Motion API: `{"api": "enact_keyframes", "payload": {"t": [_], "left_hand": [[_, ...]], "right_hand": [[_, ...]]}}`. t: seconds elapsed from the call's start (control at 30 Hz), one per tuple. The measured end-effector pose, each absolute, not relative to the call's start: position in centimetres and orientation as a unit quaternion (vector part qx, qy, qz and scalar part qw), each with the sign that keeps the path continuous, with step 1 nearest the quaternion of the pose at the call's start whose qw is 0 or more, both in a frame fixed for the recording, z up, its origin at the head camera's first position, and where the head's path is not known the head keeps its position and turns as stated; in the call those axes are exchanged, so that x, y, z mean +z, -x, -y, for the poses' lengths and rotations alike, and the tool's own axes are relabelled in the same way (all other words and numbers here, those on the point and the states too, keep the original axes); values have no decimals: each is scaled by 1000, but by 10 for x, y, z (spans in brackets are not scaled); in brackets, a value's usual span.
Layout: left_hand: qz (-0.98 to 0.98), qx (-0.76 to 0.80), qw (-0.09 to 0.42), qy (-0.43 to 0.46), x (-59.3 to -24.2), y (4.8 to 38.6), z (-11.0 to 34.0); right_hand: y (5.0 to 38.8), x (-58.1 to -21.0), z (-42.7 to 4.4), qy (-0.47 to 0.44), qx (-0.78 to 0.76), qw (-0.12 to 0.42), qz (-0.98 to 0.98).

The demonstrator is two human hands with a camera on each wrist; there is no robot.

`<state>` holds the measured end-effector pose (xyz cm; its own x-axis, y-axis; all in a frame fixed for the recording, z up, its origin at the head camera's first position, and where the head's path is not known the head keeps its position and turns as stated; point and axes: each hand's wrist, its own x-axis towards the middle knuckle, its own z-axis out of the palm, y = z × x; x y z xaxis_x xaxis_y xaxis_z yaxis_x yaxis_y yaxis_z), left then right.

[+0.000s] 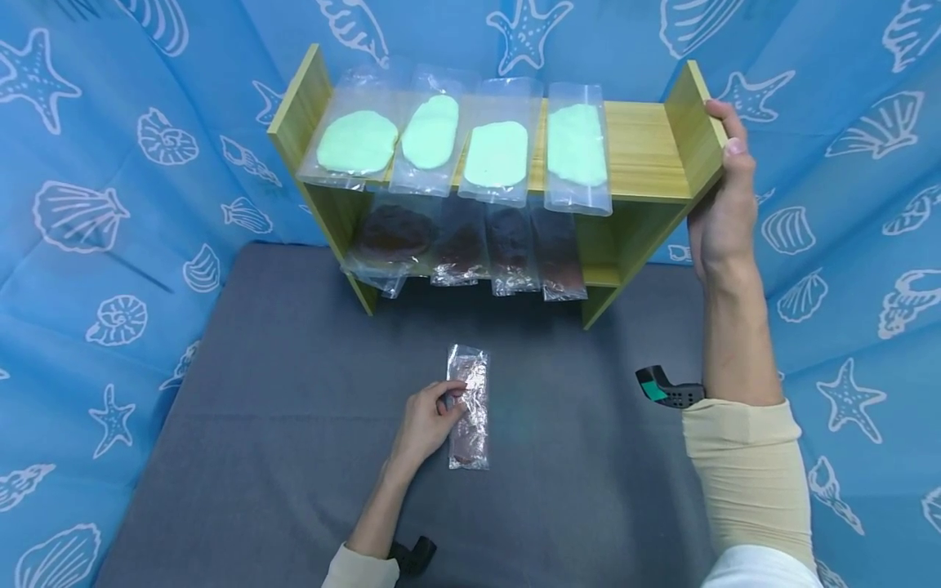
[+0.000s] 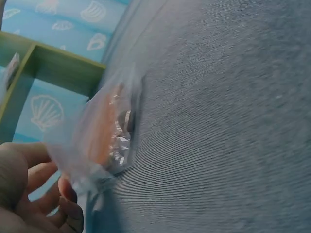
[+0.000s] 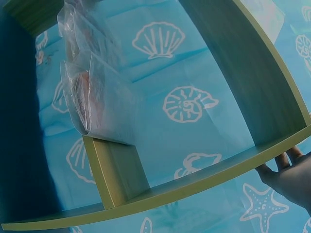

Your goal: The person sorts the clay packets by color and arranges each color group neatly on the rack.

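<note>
A narrow clear plastic bag (image 1: 474, 429) with a flat reddish-brown piece inside lies on the grey cloth in front of the shelf. My left hand (image 1: 426, 420) pinches its left edge between thumb and fingers; in the left wrist view that side of the bag (image 2: 104, 131) is lifted off the cloth. My right hand (image 1: 728, 204) grips the right side panel of the wooden shelf (image 1: 639, 155) near its top, fingers curled over the edge. In the right wrist view the fingertips of the right hand (image 3: 291, 172) touch the panel; the rest is cut off.
Several clear bags with pale green flat pieces (image 1: 496, 155) lie side by side on the upper board. Below, several bags with dark brown pieces (image 1: 507, 245) hang over the lower board's front edge. A blue shell-patterned curtain (image 1: 118, 212) surrounds the grey cloth (image 1: 294, 392).
</note>
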<state>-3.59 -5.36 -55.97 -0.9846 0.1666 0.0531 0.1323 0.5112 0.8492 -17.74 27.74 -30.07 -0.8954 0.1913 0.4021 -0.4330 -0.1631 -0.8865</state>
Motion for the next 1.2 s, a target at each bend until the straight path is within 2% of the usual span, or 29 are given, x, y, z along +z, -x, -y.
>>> {"api": "enact_keyframes", "payload": {"t": [0.27, 0.53, 0.7, 0.93, 1.2], "left_hand": [[-902, 432, -4, -13, -566, 29, 45], [-916, 401, 23, 23, -564, 29, 40], [-934, 356, 39, 13, -559, 26, 33], [-951, 309, 29, -4, -556, 27, 28], [-931, 361, 24, -38, -558, 28, 26]], "right_hand": [[178, -301, -279, -98, 754, 206, 616], [178, -301, -278, -96, 754, 208, 615], [178, -302, -278, -96, 751, 210, 618], [178, -302, -278, -96, 751, 213, 618], [178, -302, -277, -97, 747, 215, 621]]}}
